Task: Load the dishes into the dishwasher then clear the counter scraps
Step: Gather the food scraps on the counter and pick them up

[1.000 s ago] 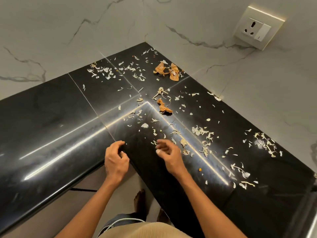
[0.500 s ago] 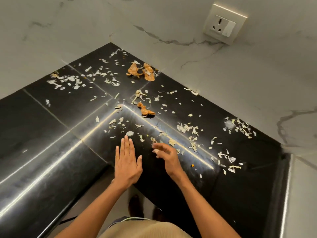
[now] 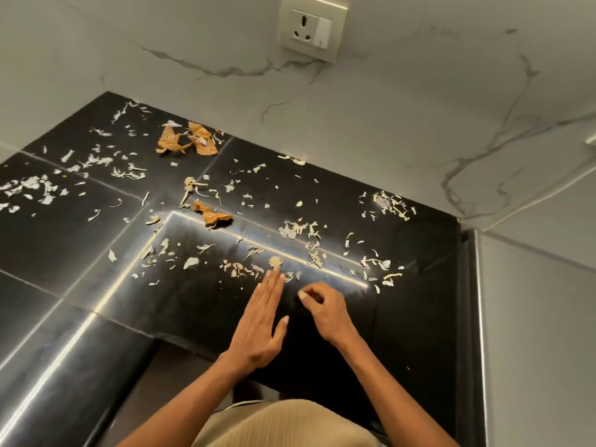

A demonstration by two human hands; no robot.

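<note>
1. Head view — desk (image 3: 96, 333): black, glossy, L-shaped, set into a corner under pale marbled walls; a wall socket (image 3: 312, 29) sits above it. No dishes and no dishwasher in view, so by my reading the work in hand is the scrap-clearing half of the task.

2. Head view — scraps (image 3: 296, 229): pale papery flakes strewn over the desk from far left to near the right end, with orange-brown peel pieces (image 3: 169, 141) toward the back corner and one more (image 3: 213, 216) near the middle. The nearest cluster (image 3: 240, 269) lies just beyond the fingertips (image 3: 274, 274) of the left hand; a small tuft (image 3: 275, 261) touches or nearly touches them.

3. Head view — left hand (image 3: 261, 321): flat, palm down on the desk, fingers straight and together, thumb splayed to the right, grasping nothing. Fingers point away from the body and slightly right, toward the flakes — the nearer hand to that cluster.

4. Head view — right hand (image 3: 325, 309): just beside the left, fingers curled inward, thumb and forefinger drawn together as if pinching. Whether it grasps a flake I cannot tell.

5. Judgement: the bulk of the litter lies ahead and to both sides, so a raking draw toward the desk edge looks likely, the curled hand as catcher.
</note>
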